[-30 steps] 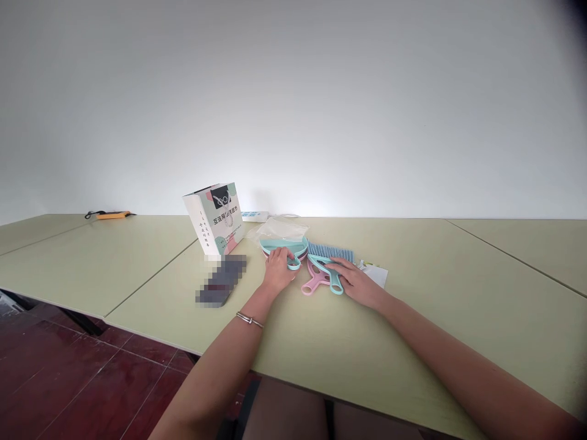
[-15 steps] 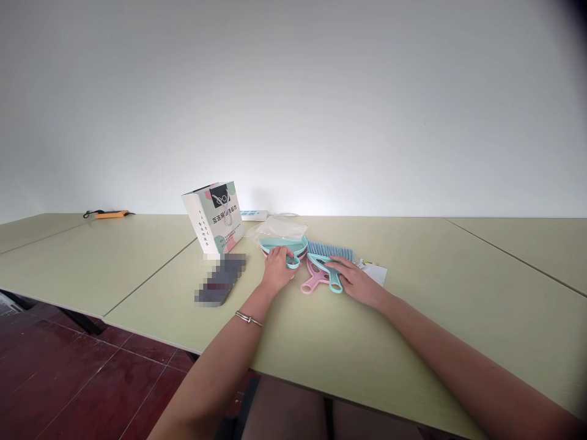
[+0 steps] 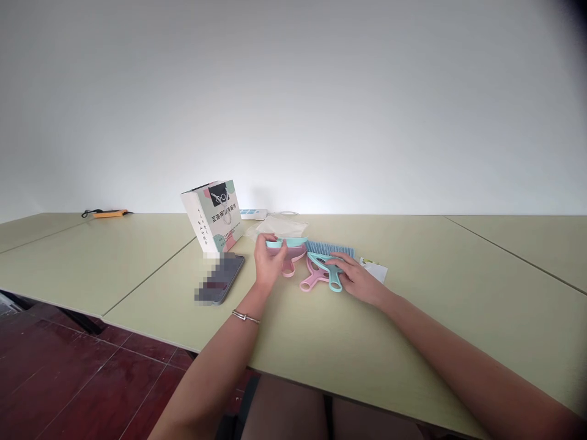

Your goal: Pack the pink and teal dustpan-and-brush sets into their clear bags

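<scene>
My left hand (image 3: 269,260) grips a teal dustpan (image 3: 293,241) by its handle and tilts it above a pink dustpan (image 3: 290,267). Part of the teal pan is hidden behind the fingers. To the right lie a teal hand brush (image 3: 334,281) with blue-grey bristles (image 3: 331,248) and a pink hand brush (image 3: 310,280), partly overlapping. My right hand (image 3: 355,276) has its fingers curled over the teal brush near its handle; the thumb is hard to see.
A printed paper bag (image 3: 220,217) stands to the left, with a phone (image 3: 227,278) in front. Behind the dustpans lies clear plastic wrapping (image 3: 279,226) near a white power strip (image 3: 254,214). A white packet (image 3: 376,270) is at the right; an orange object (image 3: 110,213) sits far left.
My left hand has shifted slightly left and turned the teal dustpan, baring the pink dustpan and its handle beneath. My right hand has stayed almost still at the teal brush.
</scene>
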`<state>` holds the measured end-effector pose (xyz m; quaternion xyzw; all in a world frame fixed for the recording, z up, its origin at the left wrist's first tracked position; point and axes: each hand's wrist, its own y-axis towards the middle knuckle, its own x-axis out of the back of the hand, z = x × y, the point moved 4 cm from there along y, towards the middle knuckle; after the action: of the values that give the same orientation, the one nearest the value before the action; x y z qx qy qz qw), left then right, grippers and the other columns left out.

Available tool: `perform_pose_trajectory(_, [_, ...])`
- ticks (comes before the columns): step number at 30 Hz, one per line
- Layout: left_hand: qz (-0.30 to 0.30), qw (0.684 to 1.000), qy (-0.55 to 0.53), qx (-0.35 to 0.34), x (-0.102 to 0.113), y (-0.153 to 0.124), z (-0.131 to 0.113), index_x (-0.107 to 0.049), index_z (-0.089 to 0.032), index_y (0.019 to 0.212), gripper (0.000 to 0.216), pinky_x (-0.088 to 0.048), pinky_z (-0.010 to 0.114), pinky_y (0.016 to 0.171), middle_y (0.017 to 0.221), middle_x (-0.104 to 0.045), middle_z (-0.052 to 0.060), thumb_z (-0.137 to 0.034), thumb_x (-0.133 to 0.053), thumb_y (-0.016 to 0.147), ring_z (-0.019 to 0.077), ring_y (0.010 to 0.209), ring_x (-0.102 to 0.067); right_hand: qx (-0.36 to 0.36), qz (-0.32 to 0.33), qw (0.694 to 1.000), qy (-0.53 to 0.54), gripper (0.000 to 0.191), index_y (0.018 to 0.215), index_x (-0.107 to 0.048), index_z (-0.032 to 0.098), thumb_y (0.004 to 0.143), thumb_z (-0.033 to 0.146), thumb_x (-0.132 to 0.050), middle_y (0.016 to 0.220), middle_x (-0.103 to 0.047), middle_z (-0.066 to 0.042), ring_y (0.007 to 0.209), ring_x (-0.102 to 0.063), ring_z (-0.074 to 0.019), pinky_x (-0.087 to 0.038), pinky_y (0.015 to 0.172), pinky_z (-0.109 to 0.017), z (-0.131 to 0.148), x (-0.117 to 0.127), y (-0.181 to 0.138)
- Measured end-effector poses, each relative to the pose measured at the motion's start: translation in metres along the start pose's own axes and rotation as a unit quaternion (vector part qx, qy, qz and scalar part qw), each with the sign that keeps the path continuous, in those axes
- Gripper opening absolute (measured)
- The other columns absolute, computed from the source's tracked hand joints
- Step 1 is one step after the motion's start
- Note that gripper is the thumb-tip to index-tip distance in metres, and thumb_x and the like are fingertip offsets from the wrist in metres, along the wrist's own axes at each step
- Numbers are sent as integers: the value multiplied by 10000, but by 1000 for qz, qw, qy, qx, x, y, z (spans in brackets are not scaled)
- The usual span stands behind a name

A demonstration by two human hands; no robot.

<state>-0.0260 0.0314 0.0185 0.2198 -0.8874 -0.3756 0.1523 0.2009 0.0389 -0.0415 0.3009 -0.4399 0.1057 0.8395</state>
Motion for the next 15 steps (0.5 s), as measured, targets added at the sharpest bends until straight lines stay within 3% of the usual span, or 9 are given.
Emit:
perform_pose_trajectory(5, [-103, 973, -204, 34, 24, 20, -8, -397, -228, 902, 286, -470, 319, 825, 887, -548, 7, -301, -623, 743, 145, 960, -592, -18, -29, 997, 70, 420, 1158, -551, 243, 799, 120, -372, 1317, -447, -109, 771, -615, -155, -539, 654, -366, 8, 14, -3])
perform_pose_trajectory(7, [-101, 953, -278, 66, 29, 28, -9, -402, -258, 976, 300, -484, 310, 778, 889, -562, -3, -325, -597, 757, 146, 951, -602, -36, -65, 991, 108, 397, 1151, -559, 233, 806, 145, -383, 1300, -459, -107, 784, -622, -156, -549, 664, -368, 10, 21, -3])
perform_pose_trajectory(10, [-17, 929, -353, 111, 24, 36, -18, -432, -294, 1087, 328, -499, 321, 756, 933, -610, 7, -372, -541, 787, 161, 946, -617, -76, -160, 972, 153, 314, 1072, -595, 222, 816, 207, -413, 1216, -535, -84, 1016, -586, -203, -516, 827, -393, 11, 36, -3])
perform_pose_trajectory(12, [54, 913, -378, 143, 14, 36, -27, -476, -277, 1110, 343, -508, 347, 779, 958, -638, 30, -407, -533, 797, 178, 926, -634, -122, -191, 949, 219, 265, 1031, -602, 235, 845, 297, -425, 1140, -598, -64, 1046, -578, -213, -496, 858, -398, 11, 44, -3])
perform_pose_trajectory(15, [175, 904, -364, 138, -5, 31, -49, -520, -241, 1151, 402, -511, 398, 818, 1000, -661, 69, -458, -526, 812, 221, 936, -645, -175, -98, 903, 379, 370, 1064, -596, 244, 882, 477, -374, 1086, -653, -63, 958, -628, -223, -520, 781, -382, 17, 47, -2])
